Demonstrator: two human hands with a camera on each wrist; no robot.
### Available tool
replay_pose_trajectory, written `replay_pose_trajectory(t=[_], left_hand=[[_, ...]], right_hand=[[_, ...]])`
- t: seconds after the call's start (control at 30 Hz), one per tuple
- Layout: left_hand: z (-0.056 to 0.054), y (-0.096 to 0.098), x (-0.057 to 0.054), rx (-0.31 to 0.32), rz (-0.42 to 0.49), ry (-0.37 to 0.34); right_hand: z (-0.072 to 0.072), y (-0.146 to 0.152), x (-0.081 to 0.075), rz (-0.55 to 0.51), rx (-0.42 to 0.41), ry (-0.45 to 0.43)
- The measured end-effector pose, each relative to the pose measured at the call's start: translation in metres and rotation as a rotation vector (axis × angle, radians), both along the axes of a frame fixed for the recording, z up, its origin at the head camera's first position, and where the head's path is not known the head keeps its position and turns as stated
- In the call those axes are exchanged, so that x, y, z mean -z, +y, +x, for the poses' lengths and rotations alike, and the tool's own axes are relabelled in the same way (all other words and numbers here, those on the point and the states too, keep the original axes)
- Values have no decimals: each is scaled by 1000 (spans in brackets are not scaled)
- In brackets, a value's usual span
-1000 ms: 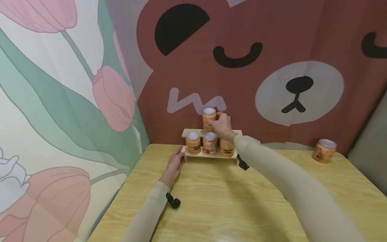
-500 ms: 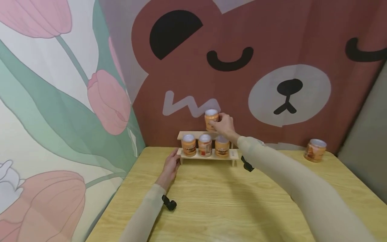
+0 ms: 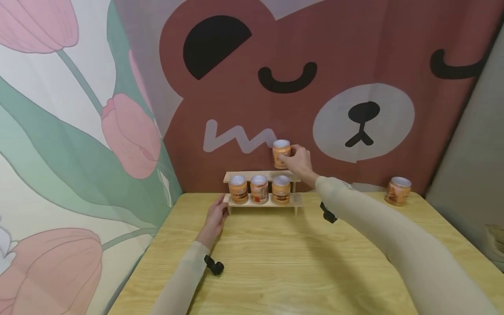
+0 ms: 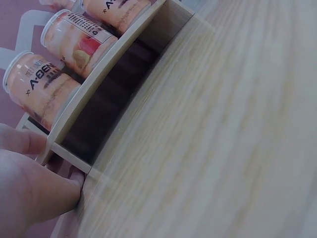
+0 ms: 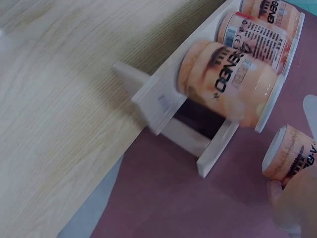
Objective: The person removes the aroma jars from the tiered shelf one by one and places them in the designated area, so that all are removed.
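the right hand (image 3: 301, 161) is holding an orange jar (image 3: 281, 154) nearly upright, its fingers clamping on the jar's side. the jar is hanging apart from the wooden rack (image 3: 270, 176), at one o'clock from the rack's middle, just above its upper shelf. at eight o'clock the left hand (image 3: 215, 216) is gripping the rack's end, fingers curling round it. three jars (image 3: 259, 190) are standing along the lower shelf (image 3: 296, 199); another jar (image 3: 397, 191) is sitting well apart, at three o'clock on the worktop (image 3: 267, 262).

white-lidded orange jar (image 3: 281, 156) in right hand (image 3: 301, 161) near two-tier wooden rack (image 3: 270, 176)
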State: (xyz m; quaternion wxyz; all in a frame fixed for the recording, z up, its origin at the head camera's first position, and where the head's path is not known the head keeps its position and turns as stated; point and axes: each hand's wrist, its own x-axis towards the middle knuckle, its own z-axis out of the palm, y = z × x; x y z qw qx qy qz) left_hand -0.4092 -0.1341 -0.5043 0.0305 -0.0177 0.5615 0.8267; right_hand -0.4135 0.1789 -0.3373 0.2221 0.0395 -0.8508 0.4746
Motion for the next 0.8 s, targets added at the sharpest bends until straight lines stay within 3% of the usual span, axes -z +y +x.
replay_pose_trajectory(t=[0.5, 0.8], left_hand=[[5, 1, -2, -11, -16, 11], [8, 2, 1, -18, -26, 17]], right_hand=[[16, 52, 9, -13, 72, 42], [34, 90, 27, -34, 125, 58]])
